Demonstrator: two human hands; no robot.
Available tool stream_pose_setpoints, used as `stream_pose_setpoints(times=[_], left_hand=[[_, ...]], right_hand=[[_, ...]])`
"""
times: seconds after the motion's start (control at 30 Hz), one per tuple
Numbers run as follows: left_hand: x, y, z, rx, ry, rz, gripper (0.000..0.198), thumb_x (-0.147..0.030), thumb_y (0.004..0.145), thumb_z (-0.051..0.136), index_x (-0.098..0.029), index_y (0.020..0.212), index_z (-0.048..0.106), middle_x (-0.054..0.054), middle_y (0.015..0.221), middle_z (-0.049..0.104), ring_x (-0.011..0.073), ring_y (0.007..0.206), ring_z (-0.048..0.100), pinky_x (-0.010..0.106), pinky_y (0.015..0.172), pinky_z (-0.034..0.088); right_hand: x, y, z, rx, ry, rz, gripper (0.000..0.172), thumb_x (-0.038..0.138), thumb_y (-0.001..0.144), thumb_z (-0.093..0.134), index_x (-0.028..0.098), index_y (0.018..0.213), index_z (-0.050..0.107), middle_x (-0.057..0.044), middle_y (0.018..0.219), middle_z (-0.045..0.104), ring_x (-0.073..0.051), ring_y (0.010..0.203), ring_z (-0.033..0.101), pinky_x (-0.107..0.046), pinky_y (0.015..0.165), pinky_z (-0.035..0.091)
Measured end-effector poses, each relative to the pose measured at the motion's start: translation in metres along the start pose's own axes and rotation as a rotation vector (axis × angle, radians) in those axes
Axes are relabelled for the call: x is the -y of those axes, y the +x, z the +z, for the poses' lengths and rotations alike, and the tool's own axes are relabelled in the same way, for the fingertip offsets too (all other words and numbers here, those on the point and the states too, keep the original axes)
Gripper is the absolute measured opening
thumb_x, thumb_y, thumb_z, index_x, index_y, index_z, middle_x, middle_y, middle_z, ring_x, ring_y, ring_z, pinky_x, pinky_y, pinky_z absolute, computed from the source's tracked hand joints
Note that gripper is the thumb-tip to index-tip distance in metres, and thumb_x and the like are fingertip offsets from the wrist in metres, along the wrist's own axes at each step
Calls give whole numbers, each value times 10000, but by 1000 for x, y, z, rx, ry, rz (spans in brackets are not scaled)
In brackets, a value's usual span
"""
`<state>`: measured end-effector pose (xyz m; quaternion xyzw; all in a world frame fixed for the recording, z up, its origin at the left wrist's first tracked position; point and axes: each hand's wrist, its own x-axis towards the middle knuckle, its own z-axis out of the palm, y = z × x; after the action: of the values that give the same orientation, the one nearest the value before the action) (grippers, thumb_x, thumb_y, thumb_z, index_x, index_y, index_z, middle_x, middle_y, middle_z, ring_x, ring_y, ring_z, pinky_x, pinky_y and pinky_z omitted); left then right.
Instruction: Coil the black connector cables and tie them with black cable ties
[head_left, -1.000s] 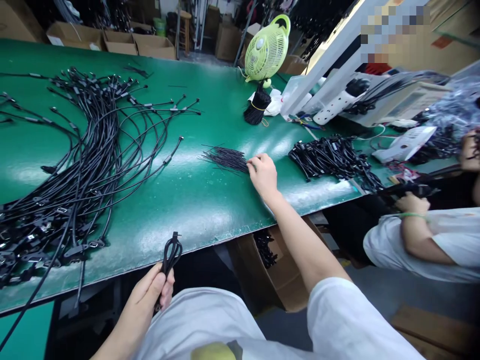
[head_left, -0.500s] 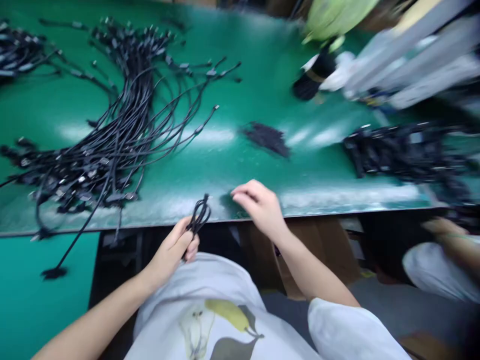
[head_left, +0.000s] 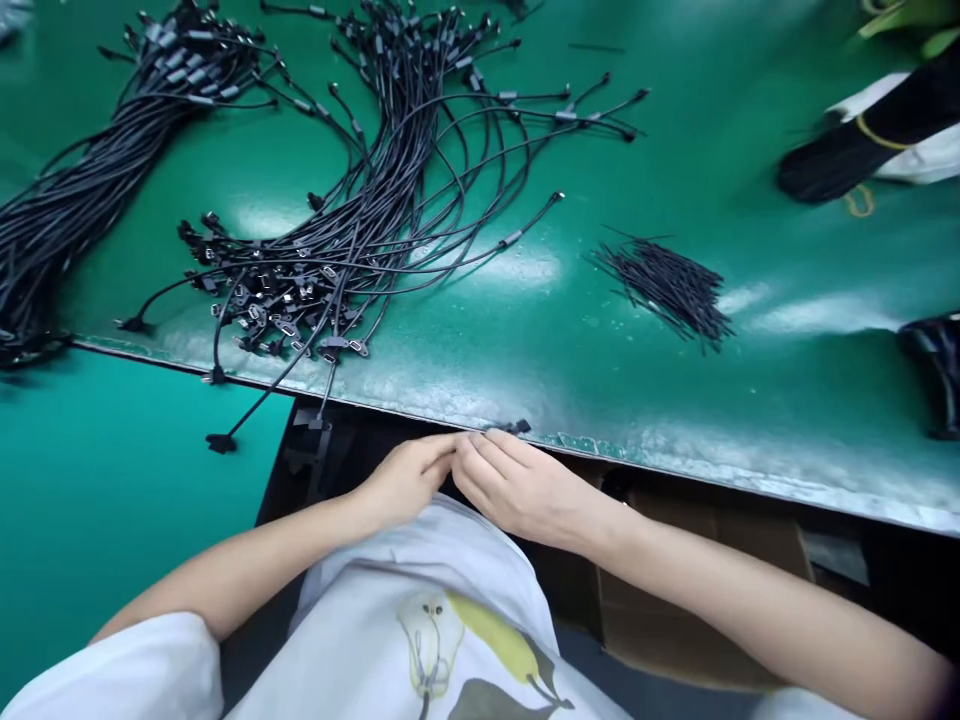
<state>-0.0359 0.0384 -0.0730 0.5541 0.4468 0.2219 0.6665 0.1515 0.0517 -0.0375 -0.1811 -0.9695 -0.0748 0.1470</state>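
My left hand and my right hand meet at the table's front edge, fingers closed together. Between them is a black cable, of which only a connector end shows past my right fingers; the rest is hidden. Ahead to the left lies a loose heap of black cables, with connectors at both ends and a few hanging over the edge. To the right of it, a small pile of thin black ties rests on the green table.
Another bundle of black cables lies at the far left. A banded black bundle lies at the back right, and more black items sit at the right edge. Below the table stands a cardboard box.
My right hand has come in to meet my left at the coiled cable, which my fingers now mostly cover. The view has swung left, bringing the left cable bundle further in.
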Motion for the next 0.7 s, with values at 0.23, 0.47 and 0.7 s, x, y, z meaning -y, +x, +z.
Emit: stream_pose_setpoints(times=[0.23,0.47,0.7], left_hand=[[1,5,1,48,-385,-173,662,-530,846,559,-69,1322,554,-59,570,387,76,508,323,229,499,242],[-1,4,1,42,-361,-158,535,-498,853,534,-84,1172,646,-57,578,369,72,502,304,232,479,218],[-11,0,0,41,-330,-213,435,-225,858,470,-130,1263,596,-20,669,475,107,612,404,236,574,349]], right_hand=[[-1,9,-12,102,99,1,342,34,922,347,124,1086,633,-113,932,661,-217,821,603,-386,795,483],[5,22,-15,184,-160,-87,418,-27,857,295,132,854,682,-116,758,583,-223,677,487,-387,635,405],[-6,21,0,176,-95,-98,361,9,866,331,178,661,575,-60,600,483,-180,536,382,-344,532,292]])
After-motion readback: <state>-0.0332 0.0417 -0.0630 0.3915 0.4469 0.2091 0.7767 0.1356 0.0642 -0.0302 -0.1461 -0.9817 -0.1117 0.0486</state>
